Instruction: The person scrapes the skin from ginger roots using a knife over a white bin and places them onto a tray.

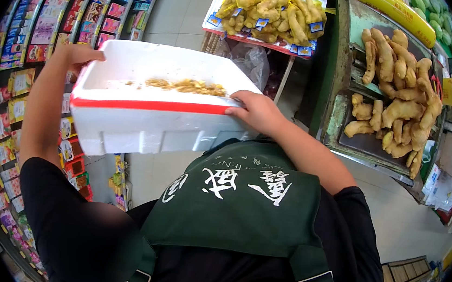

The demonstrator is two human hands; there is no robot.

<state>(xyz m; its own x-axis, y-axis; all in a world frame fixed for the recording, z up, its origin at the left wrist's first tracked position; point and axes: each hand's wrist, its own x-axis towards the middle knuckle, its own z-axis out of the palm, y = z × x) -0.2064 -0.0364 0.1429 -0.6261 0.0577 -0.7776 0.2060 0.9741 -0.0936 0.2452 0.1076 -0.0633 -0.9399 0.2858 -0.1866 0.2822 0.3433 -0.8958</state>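
Note:
A white foam box (pixel 162 128) with a red band around its rim is held up in front of my green apron (pixel 227 210). My left hand (pixel 85 57) grips its far left edge. On the near right corner of the rim, my right hand (pixel 257 109) is closed with the thumb outside. Small yellow-brown scraps (pixel 190 86) lie on the bottom of the box. To the right, loose ginger roots (pixel 402 109) are heaped on a dark tray on a worn stand.
Netted ginger bags (pixel 271 13) with blue tags fill a white box on a low stand ahead. A yellow roll of wrap (pixel 397 14) lies behind the loose ginger. Shelves of packaged snacks (pixel 7 128) line the left side. A clear plastic bag (pixel 249 63) hangs below the netted ginger.

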